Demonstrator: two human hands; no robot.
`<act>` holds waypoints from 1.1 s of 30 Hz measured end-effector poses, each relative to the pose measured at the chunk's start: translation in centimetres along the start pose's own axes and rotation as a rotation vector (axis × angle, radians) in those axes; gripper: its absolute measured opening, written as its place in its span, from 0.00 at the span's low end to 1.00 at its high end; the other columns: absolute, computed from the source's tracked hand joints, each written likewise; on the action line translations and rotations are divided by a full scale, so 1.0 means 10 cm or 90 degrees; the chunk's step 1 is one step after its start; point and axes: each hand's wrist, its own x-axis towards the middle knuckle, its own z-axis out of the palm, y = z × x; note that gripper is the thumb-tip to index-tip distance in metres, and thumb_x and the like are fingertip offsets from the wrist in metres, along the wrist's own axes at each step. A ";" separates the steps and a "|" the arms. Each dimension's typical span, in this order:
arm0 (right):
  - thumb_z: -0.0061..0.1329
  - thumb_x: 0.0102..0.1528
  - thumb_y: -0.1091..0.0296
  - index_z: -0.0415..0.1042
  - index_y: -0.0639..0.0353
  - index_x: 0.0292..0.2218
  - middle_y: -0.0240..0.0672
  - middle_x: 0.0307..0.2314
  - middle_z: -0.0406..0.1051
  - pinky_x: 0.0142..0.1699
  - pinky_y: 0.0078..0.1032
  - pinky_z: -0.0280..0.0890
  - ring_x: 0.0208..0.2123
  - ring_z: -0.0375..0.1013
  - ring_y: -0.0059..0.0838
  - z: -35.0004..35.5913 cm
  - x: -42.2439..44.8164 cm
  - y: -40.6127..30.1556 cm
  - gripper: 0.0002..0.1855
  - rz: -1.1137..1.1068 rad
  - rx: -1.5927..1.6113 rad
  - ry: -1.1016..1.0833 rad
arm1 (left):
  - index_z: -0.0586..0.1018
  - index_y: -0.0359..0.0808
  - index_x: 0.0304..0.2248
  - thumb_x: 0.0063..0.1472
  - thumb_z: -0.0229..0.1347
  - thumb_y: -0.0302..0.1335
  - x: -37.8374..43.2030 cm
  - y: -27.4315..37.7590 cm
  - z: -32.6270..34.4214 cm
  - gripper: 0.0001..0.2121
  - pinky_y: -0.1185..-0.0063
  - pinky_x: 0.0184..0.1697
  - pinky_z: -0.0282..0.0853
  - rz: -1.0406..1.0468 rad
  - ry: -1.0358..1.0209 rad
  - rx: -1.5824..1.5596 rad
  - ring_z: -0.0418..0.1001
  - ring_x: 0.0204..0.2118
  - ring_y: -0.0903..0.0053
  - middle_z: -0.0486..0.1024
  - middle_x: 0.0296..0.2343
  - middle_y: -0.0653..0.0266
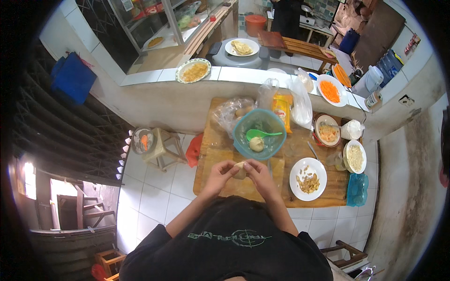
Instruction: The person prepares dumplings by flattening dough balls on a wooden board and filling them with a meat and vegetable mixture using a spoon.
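A small flattened piece of dough (240, 172) hangs between my two hands near the front of the wooden table. My left hand (223, 174) pinches its left upper edge with thumb and fingers, while my right hand (256, 172) pinches the right side. Just beyond my hands sits a teal plastic bowl (277, 142) holding a ball of dough (257, 144) and a green plastic spoon (255, 134). To the right lies a white plate (296, 189) with light brown pieces of food (309, 184). A metal utensil (314, 150) lies beside that plate's upper edge.
Plastic bags (301, 105) and a yellow packet (281, 109) stand behind the bowl. At the right are a bowl with a spoon (327, 131), a bowl of pale shreds (355, 158) and a blue container (357, 189). A tiled ledge (242, 74) holds plates; a person (284, 21) stands beyond.
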 end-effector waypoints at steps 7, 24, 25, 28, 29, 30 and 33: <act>0.48 0.57 0.61 0.71 0.64 0.35 0.25 0.28 0.69 0.40 0.17 0.59 0.33 0.65 0.15 0.00 0.01 0.03 0.13 -0.053 -0.041 -0.023 | 0.76 0.32 0.32 0.59 0.56 0.30 -0.05 -0.05 -0.05 0.08 0.85 0.36 0.63 0.014 0.016 0.021 0.69 0.31 0.87 0.74 0.26 0.71; 0.52 0.54 0.69 0.72 0.62 0.31 0.26 0.24 0.71 0.33 0.16 0.61 0.28 0.67 0.14 0.05 -0.04 0.04 0.06 -0.082 -0.115 0.019 | 0.74 0.32 0.32 0.60 0.55 0.31 -0.15 -0.06 -0.03 0.09 0.85 0.39 0.63 -0.020 0.022 0.024 0.69 0.33 0.87 0.74 0.27 0.70; 0.52 0.54 0.69 0.72 0.62 0.31 0.26 0.24 0.71 0.33 0.16 0.61 0.28 0.67 0.14 0.04 -0.05 0.04 0.06 -0.078 -0.116 0.021 | 0.74 0.32 0.32 0.60 0.55 0.31 -0.15 -0.07 -0.01 0.09 0.85 0.39 0.63 -0.024 0.022 0.021 0.69 0.33 0.87 0.74 0.27 0.70; 0.51 0.55 0.69 0.72 0.62 0.31 0.26 0.25 0.71 0.33 0.16 0.61 0.28 0.67 0.13 0.02 -0.03 0.03 0.06 -0.060 -0.093 -0.014 | 0.74 0.31 0.30 0.60 0.55 0.30 -0.14 -0.09 0.00 0.09 0.86 0.35 0.64 0.024 0.030 -0.041 0.69 0.28 0.88 0.74 0.25 0.70; 0.51 0.55 0.69 0.72 0.63 0.32 0.26 0.25 0.71 0.34 0.16 0.61 0.28 0.67 0.13 0.02 -0.03 0.01 0.06 -0.072 -0.085 -0.012 | 0.74 0.31 0.33 0.60 0.55 0.31 -0.13 -0.12 -0.02 0.10 0.85 0.37 0.65 0.014 0.022 -0.033 0.70 0.32 0.86 0.74 0.28 0.67; 0.51 0.55 0.69 0.72 0.63 0.32 0.26 0.26 0.71 0.34 0.17 0.61 0.29 0.67 0.13 0.02 -0.04 0.00 0.07 -0.085 -0.078 -0.009 | 0.74 0.30 0.37 0.61 0.54 0.32 -0.12 -0.13 -0.03 0.12 0.84 0.40 0.66 0.004 0.014 -0.024 0.70 0.35 0.85 0.74 0.31 0.64; 0.50 0.55 0.69 0.72 0.64 0.34 0.29 0.27 0.72 0.32 0.18 0.62 0.30 0.68 0.15 0.00 -0.03 -0.05 0.08 -0.112 -0.097 0.022 | 0.68 0.30 0.48 0.63 0.50 0.38 -0.13 -0.08 0.10 0.20 0.78 0.49 0.64 0.010 0.081 -0.003 0.68 0.44 0.78 0.70 0.41 0.55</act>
